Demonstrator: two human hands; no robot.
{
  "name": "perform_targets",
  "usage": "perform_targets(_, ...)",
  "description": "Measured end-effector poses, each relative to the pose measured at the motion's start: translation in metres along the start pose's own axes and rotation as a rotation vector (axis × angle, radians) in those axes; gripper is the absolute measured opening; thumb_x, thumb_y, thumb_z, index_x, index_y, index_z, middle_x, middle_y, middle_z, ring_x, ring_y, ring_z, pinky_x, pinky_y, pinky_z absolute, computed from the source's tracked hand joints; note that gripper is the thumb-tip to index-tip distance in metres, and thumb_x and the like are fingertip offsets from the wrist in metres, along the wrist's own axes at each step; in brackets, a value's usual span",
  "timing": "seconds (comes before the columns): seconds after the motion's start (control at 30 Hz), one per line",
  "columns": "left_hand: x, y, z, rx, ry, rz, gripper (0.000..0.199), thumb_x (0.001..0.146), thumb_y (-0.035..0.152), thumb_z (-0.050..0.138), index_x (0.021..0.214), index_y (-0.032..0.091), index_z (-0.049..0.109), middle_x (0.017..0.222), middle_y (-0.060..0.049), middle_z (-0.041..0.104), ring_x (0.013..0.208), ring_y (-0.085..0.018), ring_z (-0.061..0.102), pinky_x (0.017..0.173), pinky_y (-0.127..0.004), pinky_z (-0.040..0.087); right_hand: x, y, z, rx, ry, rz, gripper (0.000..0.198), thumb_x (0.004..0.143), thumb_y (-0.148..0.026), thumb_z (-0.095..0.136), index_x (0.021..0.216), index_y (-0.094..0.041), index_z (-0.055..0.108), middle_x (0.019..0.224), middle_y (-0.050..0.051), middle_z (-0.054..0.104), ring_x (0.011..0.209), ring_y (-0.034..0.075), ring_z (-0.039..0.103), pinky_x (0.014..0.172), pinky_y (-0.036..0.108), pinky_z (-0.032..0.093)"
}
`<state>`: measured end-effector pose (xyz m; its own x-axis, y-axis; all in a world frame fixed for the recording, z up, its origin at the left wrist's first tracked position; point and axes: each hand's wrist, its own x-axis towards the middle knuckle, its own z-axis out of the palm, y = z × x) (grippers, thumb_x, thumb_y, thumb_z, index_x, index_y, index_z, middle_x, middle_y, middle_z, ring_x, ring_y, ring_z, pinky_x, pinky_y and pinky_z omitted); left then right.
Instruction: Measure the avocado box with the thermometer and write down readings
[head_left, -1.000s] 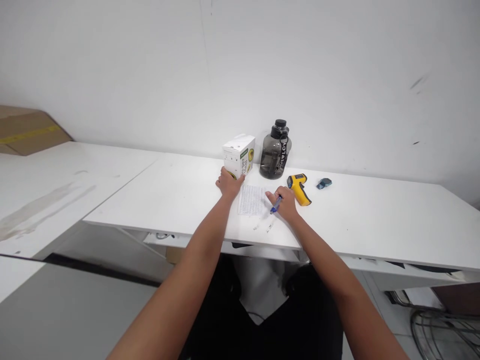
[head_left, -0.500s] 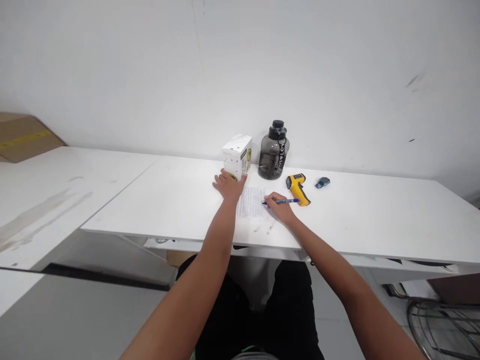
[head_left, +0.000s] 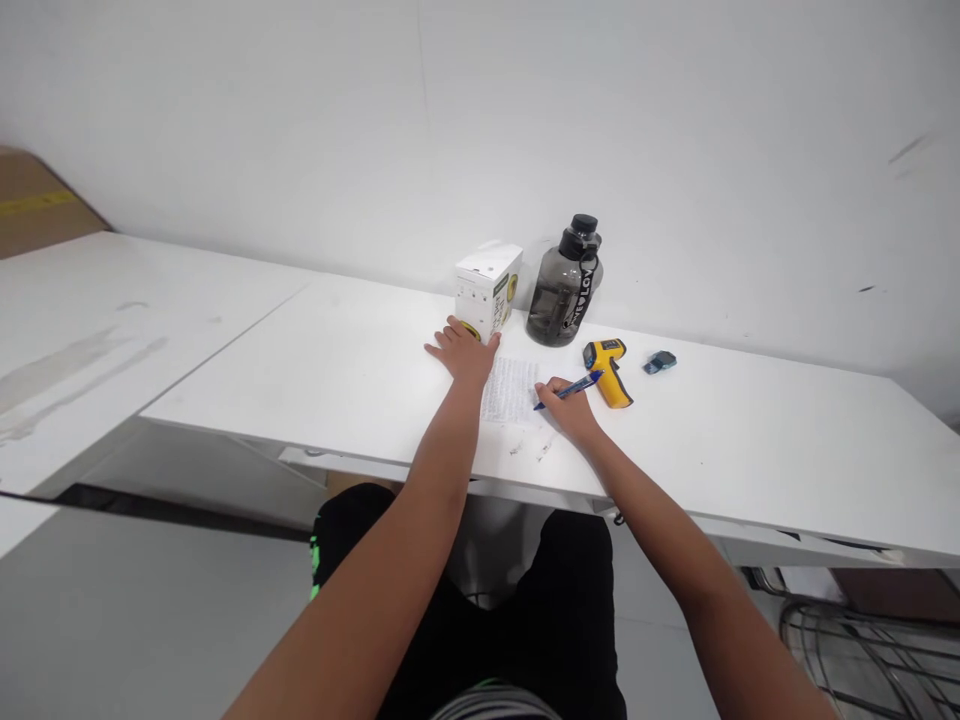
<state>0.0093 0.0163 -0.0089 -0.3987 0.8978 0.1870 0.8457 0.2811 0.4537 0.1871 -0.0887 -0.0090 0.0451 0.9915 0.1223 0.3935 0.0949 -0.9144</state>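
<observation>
My right hand (head_left: pixel 568 407) grips a blue pen (head_left: pixel 576 387), its tip down at the right edge of a sheet of paper (head_left: pixel 514 390) covered in handwriting. With fingers spread, my left hand (head_left: pixel 463 353) lies at the paper's upper left, in front of a white box (head_left: pixel 487 285) with printed sides. Whether the fingers touch the box I cannot tell. Right of the box stands a dark translucent water bottle (head_left: pixel 556 295) with a black cap and strap. A yellow and black infrared thermometer (head_left: pixel 613 382) lies just beyond the pen's upper end.
A small dark teal object (head_left: pixel 660 362) lies right of the thermometer on the white table (head_left: pixel 780 450). A cardboard box (head_left: pixel 41 205) with yellow tape sits at the far left. Below the table at right is a metal wire rack (head_left: pixel 862 640). A white wall rises behind.
The view has tilted and shifted slightly. The pen now stands more steeply in my right hand, its upper end raised. My left hand keeps its place by the box.
</observation>
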Motion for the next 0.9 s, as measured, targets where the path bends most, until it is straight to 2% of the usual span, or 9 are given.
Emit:
perform_targets(0.4,0.0018,-0.0006,0.0032,-0.009,0.008,0.01,0.102,0.096,0.068,0.054,0.167,0.0,0.026,0.159,-0.033,0.049,0.155,-0.047,0.036,0.131,-0.068,0.017,-0.0027,-0.0052,-0.0013,0.019,-0.048,0.033,0.038,0.074,-0.052,0.064,0.053,-0.025,0.047,0.057,-0.002,0.047,0.064,0.017,0.046,0.067,0.033,0.042)
perform_targets(0.67,0.0,0.0007,0.0001,-0.004,-0.003,0.013,0.101,0.097,0.067,0.053,0.167,0.0,0.025,0.159,-0.034,0.048,0.154,-0.047,0.036,0.13,-0.069,0.018,-0.0025,-0.0041,-0.0017,0.002,0.024,0.005,0.041,0.076,-0.054,0.064,0.054,-0.026,0.043,0.057,-0.002,0.045,0.066,0.018,0.046,0.066,0.033,0.043)
perform_targets(0.9,-0.0003,0.0005,-0.0012,-0.014,-0.007,0.013,0.101,0.097,0.066,0.054,0.167,0.0,0.026,0.159,-0.033,0.049,0.155,-0.047,0.037,0.131,-0.069,0.017,-0.0014,-0.0019,-0.001,0.011,-0.029,-0.002,0.047,0.075,-0.057,0.067,0.053,-0.026,0.039,0.055,-0.002,0.042,0.063,0.017,0.043,0.062,0.032,0.041)
